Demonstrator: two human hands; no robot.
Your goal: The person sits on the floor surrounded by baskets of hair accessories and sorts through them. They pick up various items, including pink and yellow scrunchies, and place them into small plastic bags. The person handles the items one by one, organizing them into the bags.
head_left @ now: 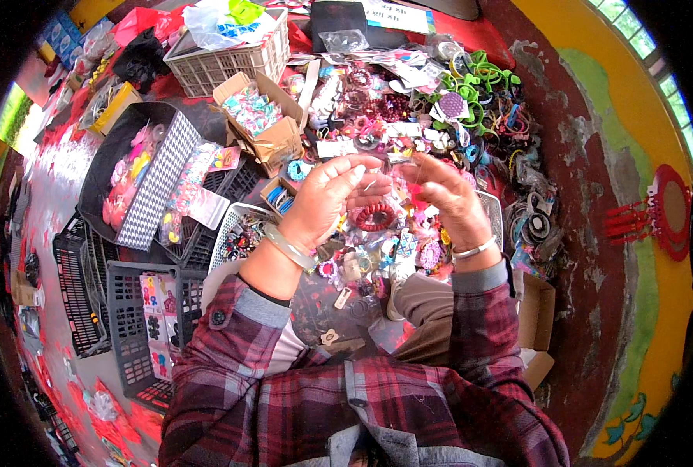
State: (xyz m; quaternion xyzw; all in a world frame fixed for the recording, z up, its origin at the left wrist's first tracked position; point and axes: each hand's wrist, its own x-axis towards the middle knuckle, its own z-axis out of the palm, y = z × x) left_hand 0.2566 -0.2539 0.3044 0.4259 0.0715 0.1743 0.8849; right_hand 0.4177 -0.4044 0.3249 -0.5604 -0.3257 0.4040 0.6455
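Observation:
My left hand (335, 194), a pale bangle (290, 247) on its wrist, is raised over a heap of hair ties and trinkets (409, 249). Its thumb and fingers are closed together. Facing it is my right hand (454, 204), with a silver bangle (475, 248); its fingers are curled. Something thin and clear (397, 159) shows between the fingertips of both hands, too faint to name. Below them lies a red beaded bracelet (374, 217). Light baskets (223, 233) flank the heap, partly hidden by my arms.
At left stand an open cardboard box (284, 144) of small packets, a black-and-white patterned box (156, 179) and dark plastic crates (132, 342). A beige crate (230, 62) is at the far left. Green headbands (483, 82) lie far right, near the wall (588, 233).

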